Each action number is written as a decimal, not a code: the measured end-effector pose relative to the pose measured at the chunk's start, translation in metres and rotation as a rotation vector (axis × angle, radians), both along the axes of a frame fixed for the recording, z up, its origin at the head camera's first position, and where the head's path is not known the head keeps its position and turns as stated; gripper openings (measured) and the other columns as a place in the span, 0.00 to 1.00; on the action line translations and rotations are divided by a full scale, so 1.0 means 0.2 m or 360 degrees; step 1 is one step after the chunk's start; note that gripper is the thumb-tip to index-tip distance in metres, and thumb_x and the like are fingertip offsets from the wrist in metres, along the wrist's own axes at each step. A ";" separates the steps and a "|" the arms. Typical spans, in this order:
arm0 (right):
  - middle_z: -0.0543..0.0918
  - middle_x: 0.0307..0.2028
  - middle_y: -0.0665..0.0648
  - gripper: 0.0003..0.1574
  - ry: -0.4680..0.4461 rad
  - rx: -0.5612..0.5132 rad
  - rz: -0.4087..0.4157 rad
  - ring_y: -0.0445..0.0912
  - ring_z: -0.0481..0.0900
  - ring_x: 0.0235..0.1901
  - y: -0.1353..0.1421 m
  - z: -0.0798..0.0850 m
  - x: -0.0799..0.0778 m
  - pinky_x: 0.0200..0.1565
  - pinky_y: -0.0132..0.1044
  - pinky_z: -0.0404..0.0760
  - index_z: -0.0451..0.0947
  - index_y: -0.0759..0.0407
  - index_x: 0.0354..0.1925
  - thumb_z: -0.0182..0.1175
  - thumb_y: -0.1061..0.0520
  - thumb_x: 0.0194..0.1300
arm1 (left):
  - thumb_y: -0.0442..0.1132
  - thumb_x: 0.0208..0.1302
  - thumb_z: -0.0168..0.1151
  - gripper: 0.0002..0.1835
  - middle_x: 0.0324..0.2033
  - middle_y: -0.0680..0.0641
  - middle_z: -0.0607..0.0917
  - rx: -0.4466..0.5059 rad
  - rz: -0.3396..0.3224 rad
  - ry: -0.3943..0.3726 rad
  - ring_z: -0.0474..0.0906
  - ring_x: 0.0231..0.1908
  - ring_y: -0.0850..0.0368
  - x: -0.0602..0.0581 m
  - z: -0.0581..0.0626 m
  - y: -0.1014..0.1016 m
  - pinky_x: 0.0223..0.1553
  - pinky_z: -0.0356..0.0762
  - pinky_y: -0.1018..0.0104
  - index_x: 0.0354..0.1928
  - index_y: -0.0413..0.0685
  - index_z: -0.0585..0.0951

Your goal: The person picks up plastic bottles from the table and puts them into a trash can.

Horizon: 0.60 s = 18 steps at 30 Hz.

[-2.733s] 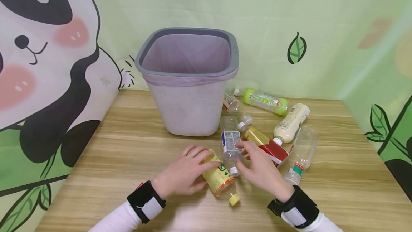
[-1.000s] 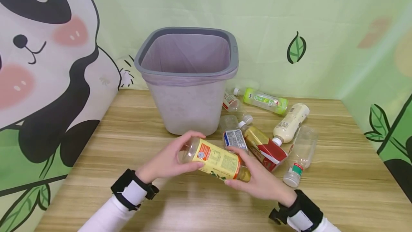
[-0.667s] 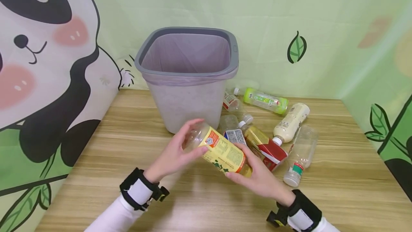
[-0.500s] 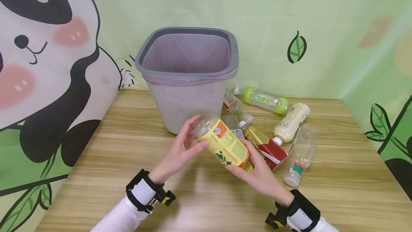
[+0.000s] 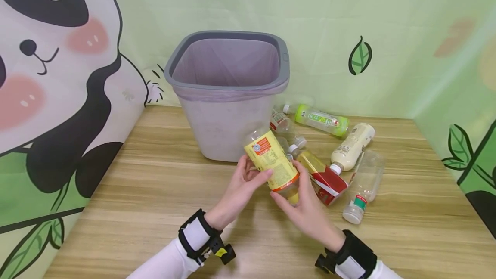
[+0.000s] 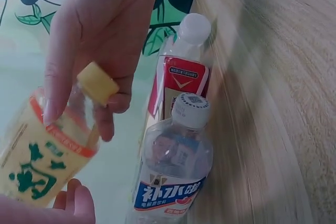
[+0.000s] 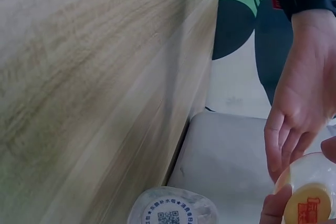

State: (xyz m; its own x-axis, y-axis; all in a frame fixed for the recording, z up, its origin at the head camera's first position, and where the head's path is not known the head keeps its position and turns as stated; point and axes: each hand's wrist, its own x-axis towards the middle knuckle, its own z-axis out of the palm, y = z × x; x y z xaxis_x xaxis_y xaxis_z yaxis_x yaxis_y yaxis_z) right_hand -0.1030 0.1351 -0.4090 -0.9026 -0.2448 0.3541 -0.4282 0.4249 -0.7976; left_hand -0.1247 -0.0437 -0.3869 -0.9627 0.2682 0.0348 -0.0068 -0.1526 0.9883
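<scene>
In the head view, a plastic drink bottle with a yellow label is held tilted in front of the bin, base up and away, yellow cap down toward the person. My left hand grips the label side, thumb across the front. My right hand holds the neck end between thumb and fingers. The left wrist view shows the yellow cap by the right palm; the right wrist view shows the printed cap top. Below, a clear bottle with a blue-and-white label lies mostly hidden in the head view.
A grey-rimmed bin with a liner stands at the back of the wooden table. To its right lie a green-labelled bottle, a cream bottle, a red-and-gold-labelled bottle, a clear bottle and another by the bin.
The yellow-labelled bottle has been lifted off the table into both hands. It has since swung steeper, base rising toward the bin, while my left hand has slid right along it toward my right hand.
</scene>
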 end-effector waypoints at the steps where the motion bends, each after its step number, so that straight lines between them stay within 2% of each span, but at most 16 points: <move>1: 0.61 0.63 0.61 0.51 0.0019 0.0012 0.0017 0.52 0.65 0.60 0.00 0.00 0.00 0.58 0.56 0.68 0.45 0.59 0.70 0.64 0.53 0.60 | 0.44 0.62 0.63 0.35 0.58 0.46 0.71 0.0022 0.0001 -0.0006 0.71 0.56 0.49 0.00 0.00 0.01 0.58 0.69 0.55 0.67 0.55 0.57; 5: 0.59 0.64 0.60 0.51 0.0083 0.0071 0.0065 0.51 0.64 0.60 0.00 0.00 0.01 0.56 0.53 0.72 0.43 0.55 0.72 0.62 0.52 0.62 | 0.43 0.61 0.63 0.37 0.60 0.45 0.71 0.0075 -0.0015 -0.0038 0.72 0.57 0.50 -0.01 0.00 0.01 0.59 0.69 0.55 0.67 0.57 0.55; 11: 0.60 0.63 0.60 0.53 0.0153 0.0113 0.0154 0.49 0.70 0.52 0.01 -0.01 0.01 0.45 0.41 0.80 0.44 0.60 0.72 0.64 0.56 0.60 | 0.45 0.61 0.64 0.39 0.58 0.44 0.74 0.0014 -0.0006 -0.0026 0.74 0.54 0.49 -0.01 0.00 0.00 0.56 0.73 0.56 0.68 0.59 0.52; 15: 0.62 0.62 0.58 0.54 0.0150 0.0152 0.0237 0.45 0.74 0.41 0.02 -0.01 0.02 0.37 0.38 0.80 0.44 0.59 0.73 0.65 0.57 0.59 | 0.45 0.61 0.63 0.39 0.56 0.42 0.75 -0.0030 0.0002 0.0042 0.76 0.52 0.49 -0.01 0.01 -0.02 0.52 0.76 0.56 0.68 0.59 0.52; 18: 0.61 0.62 0.59 0.54 0.0151 0.0126 0.0324 0.46 0.74 0.40 0.02 0.01 0.03 0.35 0.39 0.81 0.45 0.60 0.72 0.64 0.63 0.56 | 0.41 0.62 0.63 0.40 0.55 0.42 0.75 -0.0076 0.0016 0.0141 0.77 0.50 0.48 -0.01 0.02 -0.04 0.49 0.78 0.57 0.69 0.59 0.50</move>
State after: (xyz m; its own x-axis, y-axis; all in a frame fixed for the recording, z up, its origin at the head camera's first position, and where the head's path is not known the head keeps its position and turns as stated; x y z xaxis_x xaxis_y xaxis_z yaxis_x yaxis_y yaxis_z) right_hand -0.0976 0.1401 -0.4072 -0.7955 -0.4486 0.4074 -0.5827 0.3816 -0.7176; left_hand -0.1259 -0.0517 -0.3824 -0.9590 0.2622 0.1072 0.0821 -0.1048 0.9911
